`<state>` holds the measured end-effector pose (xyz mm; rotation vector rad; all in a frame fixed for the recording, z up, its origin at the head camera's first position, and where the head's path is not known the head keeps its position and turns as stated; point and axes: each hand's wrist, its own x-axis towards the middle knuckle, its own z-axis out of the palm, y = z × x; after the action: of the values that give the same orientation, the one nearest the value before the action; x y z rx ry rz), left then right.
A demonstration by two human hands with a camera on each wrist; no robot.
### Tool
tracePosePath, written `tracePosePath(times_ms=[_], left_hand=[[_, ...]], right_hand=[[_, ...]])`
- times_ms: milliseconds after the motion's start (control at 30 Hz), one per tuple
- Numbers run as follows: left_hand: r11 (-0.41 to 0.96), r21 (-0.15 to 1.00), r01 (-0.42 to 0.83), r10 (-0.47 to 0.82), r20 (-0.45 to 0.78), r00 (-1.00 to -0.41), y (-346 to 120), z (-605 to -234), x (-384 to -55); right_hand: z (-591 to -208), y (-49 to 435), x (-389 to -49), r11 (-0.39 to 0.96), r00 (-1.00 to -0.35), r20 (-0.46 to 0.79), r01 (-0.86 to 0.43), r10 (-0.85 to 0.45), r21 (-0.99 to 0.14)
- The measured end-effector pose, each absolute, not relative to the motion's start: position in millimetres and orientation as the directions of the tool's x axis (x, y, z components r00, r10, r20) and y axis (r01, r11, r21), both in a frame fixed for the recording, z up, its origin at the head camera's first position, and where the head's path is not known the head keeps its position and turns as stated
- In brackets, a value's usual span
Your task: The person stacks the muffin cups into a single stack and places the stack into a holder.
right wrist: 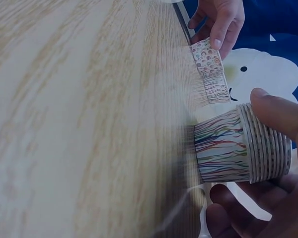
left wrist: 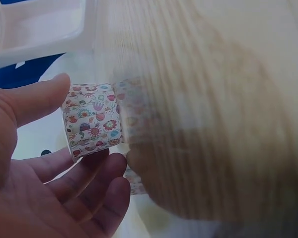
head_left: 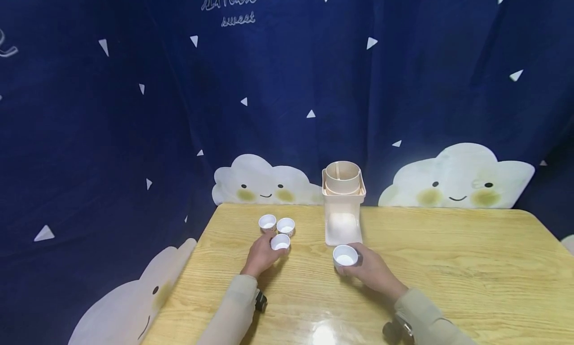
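My left hand [head_left: 260, 255] grips a small paper cup [head_left: 280, 242] between thumb and fingers, upright and close over the table. In the left wrist view this cup [left wrist: 92, 119] shows a print of colourful flowers. Just beyond it stand two more white-lined cups, one at the left [head_left: 267, 221] and one at the right [head_left: 286, 226]. My right hand [head_left: 372, 271] holds an upright stack of nested paper cups [right wrist: 221, 146], thumb on one side and fingers on the other. Coloured wavy lines run down the lowest cup, with several rims above it.
A beige plastic stand [head_left: 343, 205] with a round tube on top stands at the table's back edge, between and beyond my hands. The wooden table [head_left: 448, 265] stretches to the right. Behind it hangs a dark blue curtain [head_left: 287, 76] with clouds and triangles.
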<state>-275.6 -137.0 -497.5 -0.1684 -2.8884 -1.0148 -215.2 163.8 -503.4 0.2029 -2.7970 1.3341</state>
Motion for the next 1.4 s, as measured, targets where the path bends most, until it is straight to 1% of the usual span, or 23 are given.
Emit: tracePosePath(times_ms=[233,567,1000,1233,1400], left_hand=[[0.758,0.639,0.133,0.074,0.118,-0.99,-140.0,-499.6,-275.3],[0.762,0.624,0.173,0.091,0.161,-0.983,-144.4,-498.8,-267.5],[0.749,0.636,0.188,0.108,0.163,-0.981,-148.2,-495.3,-257.5],[0.696,0.687,0.206,0.156,0.136,-0.978,-134.1,-482.0,-249.2],[0.675,0.689,0.264,0.197,0.176,-0.964,-122.9,-466.7,-245.8]], right_hand=[[-506.0,164.0,-218.1,0.633,-0.989,0.103,-0.146,-0.105,-0.761],[-507.5,166.2,-218.4,0.628,-0.991,0.095,-0.136,-0.1,-0.767],[-508.1,165.6,-215.4,0.618,-0.988,0.101,-0.151,-0.115,-0.772],[-508.2,166.7,-212.1,0.621,-0.987,0.107,-0.158,-0.12,-0.767],[-504.5,164.3,-214.2,0.619,-0.986,0.117,-0.165,-0.117,-0.768]])
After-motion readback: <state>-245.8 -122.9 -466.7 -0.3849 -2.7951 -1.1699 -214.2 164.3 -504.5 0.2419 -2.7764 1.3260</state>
